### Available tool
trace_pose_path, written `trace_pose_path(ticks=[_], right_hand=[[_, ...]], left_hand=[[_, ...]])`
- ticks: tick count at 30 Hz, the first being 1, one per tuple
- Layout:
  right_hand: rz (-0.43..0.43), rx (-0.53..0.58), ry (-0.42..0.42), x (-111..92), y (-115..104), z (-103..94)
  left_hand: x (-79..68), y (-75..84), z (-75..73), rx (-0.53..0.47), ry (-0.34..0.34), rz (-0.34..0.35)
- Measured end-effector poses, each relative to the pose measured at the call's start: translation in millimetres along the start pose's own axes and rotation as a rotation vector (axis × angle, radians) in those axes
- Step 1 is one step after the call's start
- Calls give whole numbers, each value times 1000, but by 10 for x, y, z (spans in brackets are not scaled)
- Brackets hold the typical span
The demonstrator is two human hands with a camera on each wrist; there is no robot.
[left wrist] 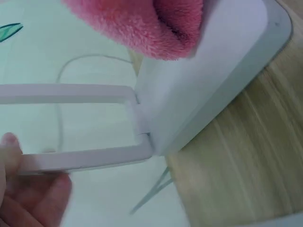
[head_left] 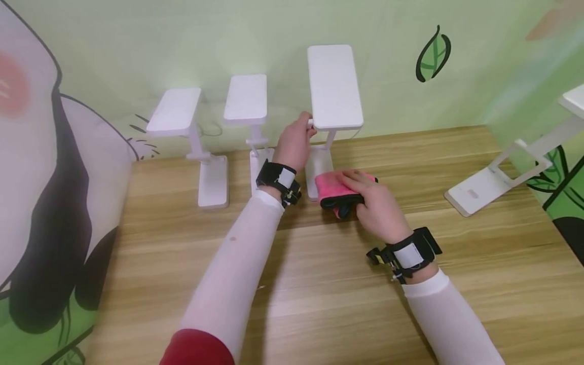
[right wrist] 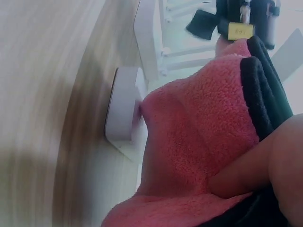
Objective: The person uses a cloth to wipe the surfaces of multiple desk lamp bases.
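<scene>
A white desk lamp (head_left: 335, 86) with a flat rectangular head stands near the back wall. My left hand (head_left: 293, 144) reaches behind the head's left edge; in the left wrist view its fingers pinch one bar of the lamp's frame-shaped arm (left wrist: 85, 159). With my right hand (head_left: 382, 212) I hold a folded pink plush cloth (head_left: 335, 185) with black edging. The cloth lies against the lamp's base (left wrist: 189, 94) at its front part. In the right wrist view the thumb side of the hand (right wrist: 284, 165) presses into the cloth (right wrist: 189, 118), which hides part of the base.
Two similar white lamps, one at far left (head_left: 175, 109) and one beside my left wrist (head_left: 246, 99), stand along the wall. Another white lamp (head_left: 479, 191) leans toward the right wall. A thin cable (left wrist: 71, 61) hangs behind the held lamp. Everything stands on a wood-grain table (head_left: 315, 294).
</scene>
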State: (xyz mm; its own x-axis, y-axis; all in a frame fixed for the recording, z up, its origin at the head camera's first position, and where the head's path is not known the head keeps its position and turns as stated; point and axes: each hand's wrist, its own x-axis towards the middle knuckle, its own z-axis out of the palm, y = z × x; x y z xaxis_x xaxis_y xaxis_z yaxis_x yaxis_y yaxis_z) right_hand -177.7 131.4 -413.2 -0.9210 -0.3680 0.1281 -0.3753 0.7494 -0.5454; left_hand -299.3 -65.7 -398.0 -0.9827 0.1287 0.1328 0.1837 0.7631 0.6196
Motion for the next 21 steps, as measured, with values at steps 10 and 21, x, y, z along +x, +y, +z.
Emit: trace_pose_path(ticks=[10,21], right_hand=[[58,-72,120,193,46,-125],[-37,-237,123,442,-290,-37]], left_hand=[[-645,382,-183,153,130,118],[-1005,416,39,384,43,331]])
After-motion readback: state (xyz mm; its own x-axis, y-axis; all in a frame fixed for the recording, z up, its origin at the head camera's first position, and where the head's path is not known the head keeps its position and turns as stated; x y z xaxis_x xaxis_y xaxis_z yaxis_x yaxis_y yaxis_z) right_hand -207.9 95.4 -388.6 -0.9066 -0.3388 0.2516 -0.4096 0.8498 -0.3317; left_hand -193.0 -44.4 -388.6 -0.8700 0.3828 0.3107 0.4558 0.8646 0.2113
